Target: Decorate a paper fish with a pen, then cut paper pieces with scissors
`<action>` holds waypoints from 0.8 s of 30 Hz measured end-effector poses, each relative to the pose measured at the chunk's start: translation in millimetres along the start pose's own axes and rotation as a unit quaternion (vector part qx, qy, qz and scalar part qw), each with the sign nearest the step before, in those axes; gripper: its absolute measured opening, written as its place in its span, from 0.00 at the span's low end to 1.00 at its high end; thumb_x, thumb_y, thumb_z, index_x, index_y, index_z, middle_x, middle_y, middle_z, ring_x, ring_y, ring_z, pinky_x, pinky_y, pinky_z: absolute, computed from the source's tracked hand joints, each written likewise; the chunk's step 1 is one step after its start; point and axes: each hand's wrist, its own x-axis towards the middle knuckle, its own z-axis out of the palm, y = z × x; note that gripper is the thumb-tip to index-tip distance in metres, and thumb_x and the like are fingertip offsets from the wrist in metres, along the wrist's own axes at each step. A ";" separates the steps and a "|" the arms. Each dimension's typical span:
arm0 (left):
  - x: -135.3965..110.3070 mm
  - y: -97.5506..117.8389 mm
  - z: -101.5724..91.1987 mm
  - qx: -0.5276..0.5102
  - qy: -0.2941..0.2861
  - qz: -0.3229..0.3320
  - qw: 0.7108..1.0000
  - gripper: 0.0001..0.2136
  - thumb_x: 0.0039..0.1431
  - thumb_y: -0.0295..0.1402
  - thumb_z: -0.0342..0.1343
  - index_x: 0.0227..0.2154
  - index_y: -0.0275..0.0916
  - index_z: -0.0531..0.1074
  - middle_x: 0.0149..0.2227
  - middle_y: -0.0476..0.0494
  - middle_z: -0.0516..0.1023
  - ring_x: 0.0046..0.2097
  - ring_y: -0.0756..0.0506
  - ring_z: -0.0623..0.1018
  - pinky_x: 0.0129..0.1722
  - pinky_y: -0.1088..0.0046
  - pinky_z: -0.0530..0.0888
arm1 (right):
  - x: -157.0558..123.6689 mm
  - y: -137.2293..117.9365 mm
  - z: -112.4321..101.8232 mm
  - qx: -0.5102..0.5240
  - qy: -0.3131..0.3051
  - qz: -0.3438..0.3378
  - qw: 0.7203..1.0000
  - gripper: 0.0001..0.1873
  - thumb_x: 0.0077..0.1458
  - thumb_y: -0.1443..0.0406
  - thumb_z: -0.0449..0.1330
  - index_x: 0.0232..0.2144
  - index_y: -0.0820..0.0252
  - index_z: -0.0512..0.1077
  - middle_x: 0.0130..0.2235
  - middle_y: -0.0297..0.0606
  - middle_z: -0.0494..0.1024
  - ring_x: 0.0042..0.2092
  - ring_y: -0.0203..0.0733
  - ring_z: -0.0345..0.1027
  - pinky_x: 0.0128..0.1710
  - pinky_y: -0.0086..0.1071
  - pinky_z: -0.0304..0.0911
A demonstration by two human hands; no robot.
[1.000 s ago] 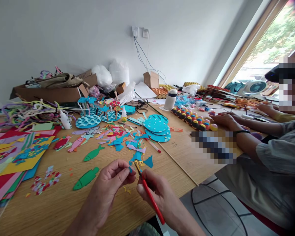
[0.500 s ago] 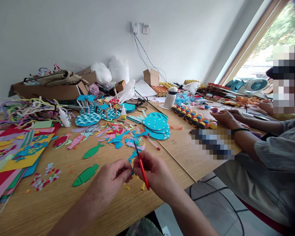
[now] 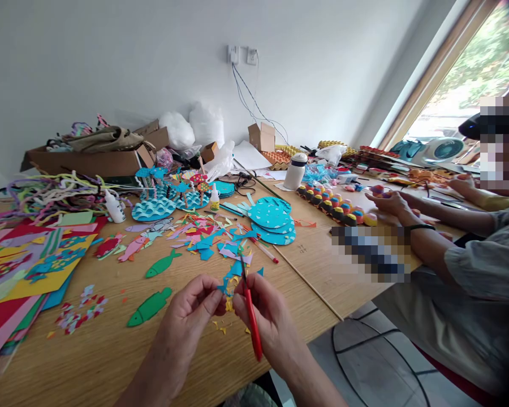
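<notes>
Near the table's front edge, my right hand (image 3: 265, 311) is closed on red-handled scissors (image 3: 251, 319), their blades pointing away from me over the scraps. Facing it, my left hand (image 3: 199, 308) pinches a small blue paper piece (image 3: 224, 289) between thumb and fingers. The fingertips of my right hand come close to that piece; whether they touch it I cannot tell. Left of my hands lie two green paper fish, one nearer (image 3: 149, 307) and one farther (image 3: 163, 264). Blue and yellow scraps (image 3: 229, 304) are scattered under and beyond my fingers.
Stacked coloured paper (image 3: 8, 322) lies at left. Glue bottles (image 3: 214, 199), blue discs (image 3: 274, 229), a thin wooden stick (image 3: 309, 282) and a white bottle (image 3: 294, 171) stand or lie beyond my hands. At right, a co-worker's hands (image 3: 390, 203) are beside painted egg-tray strips (image 3: 337, 206).
My hands have turned slightly and moved a little apart, so the blue piece shows more between them. The scissors' handles have tipped lower. The view has shifted slightly.
</notes>
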 end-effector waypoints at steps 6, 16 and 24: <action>-2.3 3.1 -0.4 -0.053 0.001 -0.004 0.999 0.06 0.50 0.36 0.58 0.26 0.39 0.73 0.27 0.49 0.74 0.32 0.48 0.72 0.35 0.74 0.70 | -13.2 9.4 3.5 -0.109 -0.033 -0.030 0.993 0.10 0.49 0.63 0.53 0.21 0.58 0.56 0.21 0.26 0.55 0.24 0.31 0.47 0.23 0.25 0.47; -3.5 4.2 2.7 -0.084 -0.007 0.001 0.996 0.04 0.49 0.34 0.59 0.26 0.39 0.74 0.27 0.50 0.73 0.31 0.49 0.73 0.34 0.76 0.71 | -12.2 9.5 8.0 -0.141 -0.028 -0.060 0.988 0.11 0.48 0.63 0.54 0.20 0.58 0.56 0.20 0.27 0.56 0.22 0.31 0.48 0.21 0.25 0.45; -3.4 2.3 3.1 -0.070 -0.006 0.010 0.997 0.04 0.49 0.34 0.59 0.25 0.39 0.73 0.26 0.50 0.72 0.31 0.49 0.72 0.33 0.76 0.71 | -12.2 7.1 7.9 -0.159 -0.009 -0.056 0.986 0.11 0.47 0.64 0.54 0.19 0.58 0.55 0.19 0.26 0.55 0.21 0.31 0.48 0.20 0.24 0.44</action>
